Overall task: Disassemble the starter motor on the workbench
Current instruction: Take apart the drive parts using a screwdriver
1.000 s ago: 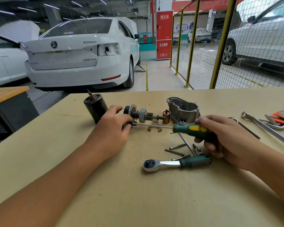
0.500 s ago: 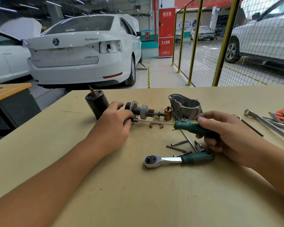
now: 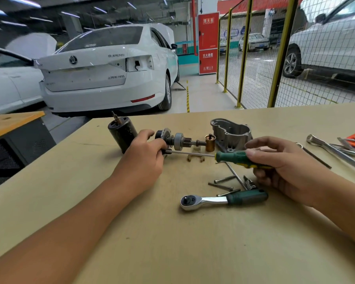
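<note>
Worktop (image 3: 172, 242): pale wooden board, seen from the near edge outward.

Ratchet wrench (image 3: 223, 199): laid flat nearest the viewer, green grip to the right, chrome head to the left.

Loose bolts (image 3: 223, 181): several, scattered just beyond the ratchet.

Right hand (image 3: 285, 171): fingers curled round the green-and-yellow handle of a screwdriver (image 3: 240, 157), index finger raised above it; the shaft is held level, pointing left.

Left hand (image 3: 143, 160): fingers closed on a small dark part at the screwdriver tip; what is pinched is mostly hidden.

Small tan fork piece (image 3: 195, 156): flat under the shaft.

Armature shaft with pinion gear (image 3: 178, 139): lying on its side just beyond the left hand.

Brass bushing (image 3: 210, 142): upright at the shaft's right end.

Black motor casing (image 3: 122, 133): tilted, left of the shaft.

Grey aluminium housing (image 3: 231, 131): open side up, behind the bushing.

Spanners (image 3: 336, 149): far right.

White car (image 3: 103, 72): on the floor beyond.
</note>
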Demonstrator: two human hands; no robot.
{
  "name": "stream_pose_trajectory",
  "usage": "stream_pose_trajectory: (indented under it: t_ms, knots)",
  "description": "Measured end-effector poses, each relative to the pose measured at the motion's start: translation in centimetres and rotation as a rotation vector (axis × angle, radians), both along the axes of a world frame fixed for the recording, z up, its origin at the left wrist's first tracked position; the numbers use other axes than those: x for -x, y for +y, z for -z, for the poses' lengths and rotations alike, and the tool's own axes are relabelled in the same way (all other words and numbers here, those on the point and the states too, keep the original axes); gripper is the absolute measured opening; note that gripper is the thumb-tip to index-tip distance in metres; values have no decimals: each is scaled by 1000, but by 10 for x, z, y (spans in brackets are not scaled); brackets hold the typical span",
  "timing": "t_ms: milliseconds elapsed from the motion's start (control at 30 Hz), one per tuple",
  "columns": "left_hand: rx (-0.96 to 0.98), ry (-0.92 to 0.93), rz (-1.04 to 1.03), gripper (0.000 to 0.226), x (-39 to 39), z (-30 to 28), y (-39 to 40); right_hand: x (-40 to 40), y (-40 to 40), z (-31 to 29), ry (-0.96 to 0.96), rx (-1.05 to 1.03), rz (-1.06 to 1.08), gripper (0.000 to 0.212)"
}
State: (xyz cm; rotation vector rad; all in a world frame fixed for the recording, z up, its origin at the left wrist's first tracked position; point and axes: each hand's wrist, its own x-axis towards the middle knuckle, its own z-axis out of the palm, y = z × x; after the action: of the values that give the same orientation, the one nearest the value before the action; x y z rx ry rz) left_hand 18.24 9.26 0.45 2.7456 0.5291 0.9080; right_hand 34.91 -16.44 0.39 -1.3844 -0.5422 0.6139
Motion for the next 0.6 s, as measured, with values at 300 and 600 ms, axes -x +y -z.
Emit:
stream_pose_trajectory:
  t_ms: [300,600]
  knots:
    - [-2,-52,-3,24,1,4,4,4,2,0,-37,97,-16,24]
    - [97,-235,-81,32,13,-6,34,3,4,3,30,4,5,34]
